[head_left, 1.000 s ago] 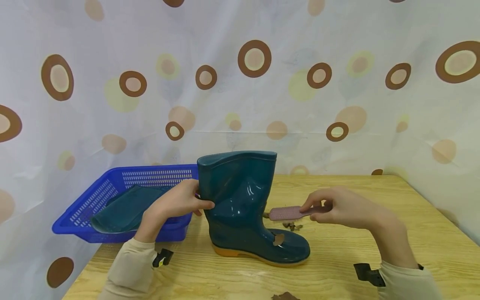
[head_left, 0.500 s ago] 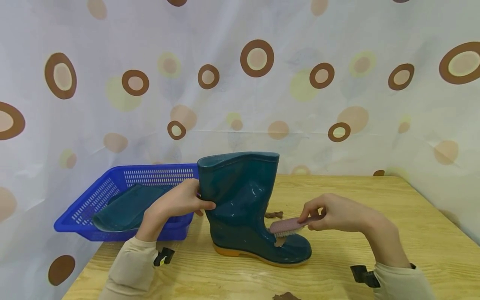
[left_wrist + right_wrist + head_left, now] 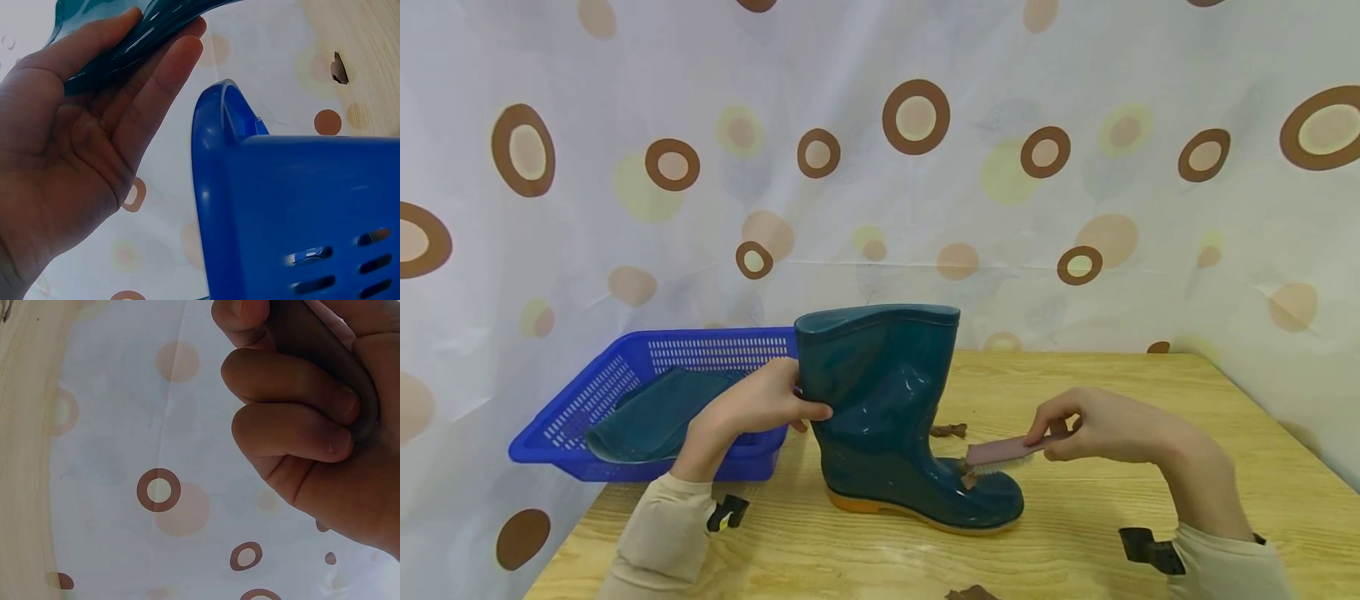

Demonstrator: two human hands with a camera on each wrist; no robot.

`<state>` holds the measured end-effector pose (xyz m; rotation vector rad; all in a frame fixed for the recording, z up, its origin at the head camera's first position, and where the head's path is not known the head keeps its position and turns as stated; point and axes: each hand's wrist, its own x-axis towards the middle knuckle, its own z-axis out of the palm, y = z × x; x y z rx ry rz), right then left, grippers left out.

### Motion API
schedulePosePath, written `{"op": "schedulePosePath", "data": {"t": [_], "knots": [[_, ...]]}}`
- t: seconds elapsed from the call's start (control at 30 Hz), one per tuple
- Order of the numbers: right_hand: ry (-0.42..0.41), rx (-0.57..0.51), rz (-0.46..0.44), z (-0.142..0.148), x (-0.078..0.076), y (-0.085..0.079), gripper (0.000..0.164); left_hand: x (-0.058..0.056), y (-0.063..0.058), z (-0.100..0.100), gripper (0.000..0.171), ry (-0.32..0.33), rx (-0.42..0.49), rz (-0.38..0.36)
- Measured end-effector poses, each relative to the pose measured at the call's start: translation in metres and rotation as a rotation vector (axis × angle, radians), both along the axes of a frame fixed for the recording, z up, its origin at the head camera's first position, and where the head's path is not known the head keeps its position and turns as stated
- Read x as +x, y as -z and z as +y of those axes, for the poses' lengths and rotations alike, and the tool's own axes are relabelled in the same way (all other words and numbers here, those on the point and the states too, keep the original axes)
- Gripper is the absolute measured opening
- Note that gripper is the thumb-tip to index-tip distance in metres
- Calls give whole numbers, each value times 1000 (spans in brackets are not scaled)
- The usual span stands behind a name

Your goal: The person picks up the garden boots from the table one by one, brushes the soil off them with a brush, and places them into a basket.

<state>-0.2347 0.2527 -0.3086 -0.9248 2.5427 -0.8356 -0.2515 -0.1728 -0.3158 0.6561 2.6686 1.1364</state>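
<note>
A dark green rubber boot (image 3: 880,417) stands upright on the table, toe to the right. My left hand (image 3: 763,400) grips the back of its shaft, thumb on the near side; in the left wrist view the left hand (image 3: 81,131) pinches the boot's wall (image 3: 131,47). With my right hand (image 3: 1097,425) I hold a pinkish brush (image 3: 1000,451) by its handle, bristles down on the boot's instep, touching a brown patch (image 3: 969,482) there. The right wrist view shows the fingers of the right hand (image 3: 312,425) curled round the brush handle (image 3: 319,347); its head is out of that view.
A blue plastic basket (image 3: 647,472) at the left holds another green boot (image 3: 662,417), lying down. Brown crumbs (image 3: 949,431) lie behind the standing boot, and a brown flake (image 3: 972,592) lies at the table's front edge. A patterned curtain (image 3: 880,208) hangs behind.
The brush has gone from behind the boot onto its instep, then slid a little right toward the toe. The brown patch has shifted slightly toward the toe too. My left hand keeps its grip.
</note>
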Motion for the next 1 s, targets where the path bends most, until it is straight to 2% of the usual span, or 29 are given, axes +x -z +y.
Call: {"op": "schedulePosePath", "data": {"t": [0.13, 0.23, 0.37, 0.63, 0.8, 1.0], "knots": [[26, -10, 12, 4, 1, -1, 14, 0, -1, 0, 41, 10, -1, 4], [46, 12, 72, 0, 1, -1, 16, 0, -1, 0, 40, 19, -4, 12], [27, 23, 115, -13, -3, 5, 17, 1, 0, 0, 38, 20, -8, 15], [-81, -36, 27, -25, -16, 23, 16, 2, 0, -2, 40, 40, 10, 5], [-89, -36, -31, -15, -19, 26, 15, 1, 1, -3, 40, 56, 16, 3], [-64, -35, -61, -4, -17, 20, 15, 0, 1, -4, 41, 70, 23, 10]]}}
